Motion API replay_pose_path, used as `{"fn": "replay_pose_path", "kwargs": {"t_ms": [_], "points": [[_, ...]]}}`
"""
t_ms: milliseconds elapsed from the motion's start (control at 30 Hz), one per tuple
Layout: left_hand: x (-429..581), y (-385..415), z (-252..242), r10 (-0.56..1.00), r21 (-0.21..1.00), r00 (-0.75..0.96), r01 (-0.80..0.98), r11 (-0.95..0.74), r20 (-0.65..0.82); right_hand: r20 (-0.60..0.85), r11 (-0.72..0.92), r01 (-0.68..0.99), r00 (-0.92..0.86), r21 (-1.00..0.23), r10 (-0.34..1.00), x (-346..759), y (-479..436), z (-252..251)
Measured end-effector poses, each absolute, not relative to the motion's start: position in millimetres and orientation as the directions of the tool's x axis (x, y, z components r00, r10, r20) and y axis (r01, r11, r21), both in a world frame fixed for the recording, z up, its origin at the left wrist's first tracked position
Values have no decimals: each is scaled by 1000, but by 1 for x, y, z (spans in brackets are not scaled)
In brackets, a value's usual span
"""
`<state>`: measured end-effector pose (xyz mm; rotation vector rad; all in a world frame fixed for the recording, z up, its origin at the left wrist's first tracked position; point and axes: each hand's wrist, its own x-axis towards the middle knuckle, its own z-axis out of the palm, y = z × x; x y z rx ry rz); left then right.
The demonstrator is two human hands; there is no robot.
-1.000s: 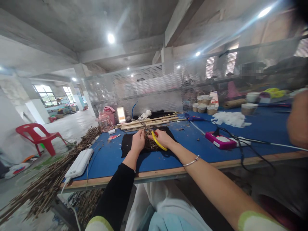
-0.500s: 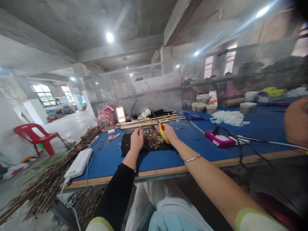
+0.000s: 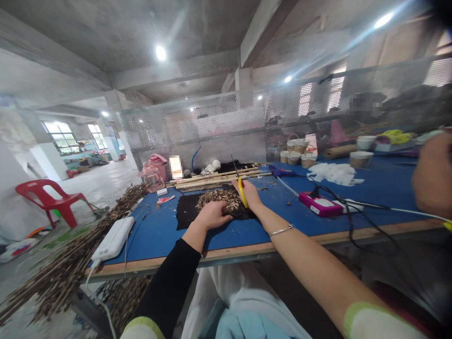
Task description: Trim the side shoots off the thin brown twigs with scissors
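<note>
Yellow-handled scissors at the right end of the dried plant clippings, long axis pointing away from the wearer, blades up and slightly left. The right hand curls closed around the handles; the left hand, half open, thumb parted, meets the heap's near edge.

We had a grey ceiling over us, crossed by a heavy beam, with a bright lamp and smaller ones farther off. Ahead of us, behind the blue-topped table, stood a perforated screen. To our left we saw a pale wall, a pillar and two paned windows, white with daylight. There the floor shone, and a red chair stood near a green patch. On our right, slatted windows glowed beyond the screen.
</note>
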<state>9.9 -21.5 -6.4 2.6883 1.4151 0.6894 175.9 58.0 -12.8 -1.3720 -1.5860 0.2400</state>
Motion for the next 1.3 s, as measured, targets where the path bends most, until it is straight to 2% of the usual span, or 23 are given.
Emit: {"fn": "replay_pose_path", "kwargs": {"t_ms": [267, 367, 467, 567, 667, 800, 967, 1133, 1300], "points": [[6, -15, -12, 800, 217, 412, 814, -538, 436, 484, 309, 675, 82, -670, 871, 173, 55, -13], [6, -16, -11, 814, 263, 378, 812, -520, 441, 483, 307, 688, 72, -658, 873, 172, 53, -12], [6, -17, -9, 803, 400, 271, 756, -519, 530, 496, 314, 694, 72, -648, 866, 172, 49, -11], [4, -13, -8, 771, 581, 53, 626, -520, 635, 526, 352, 674, 64, -650, 848, 171, 43, -9], [3, -6, -8, 777, 709, -95, 488, -508, 622, 557, 434, 635, -9, -638, 831, 167, 37, -7], [3, 1, -10, 828, 809, -116, 325, -490, 548, 530, 535, 585, -201, -610, 824, 157, 30, -9], [6, -2, -9, 840, 827, -88, 255, -501, 536, 450, 562, 566, -340, -603, 826, 149, 27, -13], [6, -4, -9, 838, 805, -74, 335, -489, 540, 428, 544, 696, -361, -468, 829, 146, 20, -11], [5, -2, -9, 821, 776, -73, 385, -500, 566, 470, 519, 759, -320, -392, 823, 144, 10, -5]]}}
